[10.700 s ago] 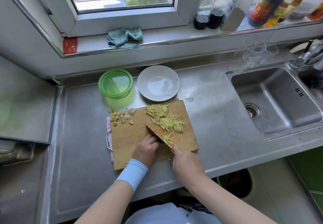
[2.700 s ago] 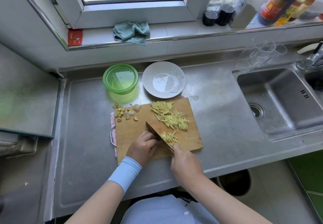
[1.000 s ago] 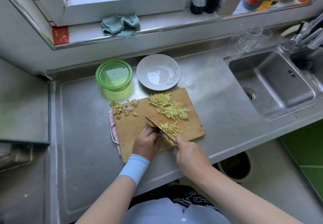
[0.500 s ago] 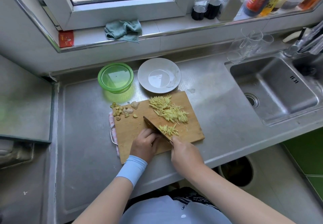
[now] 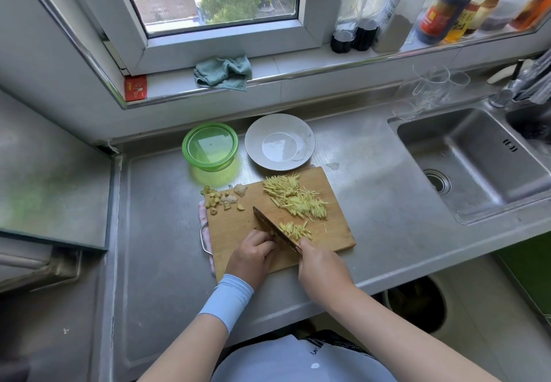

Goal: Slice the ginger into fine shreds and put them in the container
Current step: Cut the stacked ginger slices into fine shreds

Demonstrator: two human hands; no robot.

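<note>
A wooden cutting board (image 5: 232, 226) lies on the steel counter. A long pile of ginger shreds (image 5: 293, 198) covers its far right part, and a smaller heap of shreds (image 5: 295, 230) lies beside the knife blade (image 5: 269, 226). My right hand (image 5: 320, 266) grips the knife handle. My left hand (image 5: 253, 254), fingers curled, presses down on the ginger left of the blade; that piece is hidden under the fingers. Ginger trimmings (image 5: 222, 198) sit at the board's far left corner. The green container (image 5: 210, 146) stands behind the board.
A white plate (image 5: 280, 142) stands beside the green container. The sink (image 5: 474, 157) is to the right, with clear glasses (image 5: 429, 86) behind it. Bottles (image 5: 441, 2) and a teal cloth (image 5: 222, 72) sit on the window sill. A bin (image 5: 414, 304) stands below the counter edge.
The knife has kept chopping beside my left hand, and the small heap of shreds by the blade has grown since the oldest frame. Both hands stay in place; only the camera shifts.
</note>
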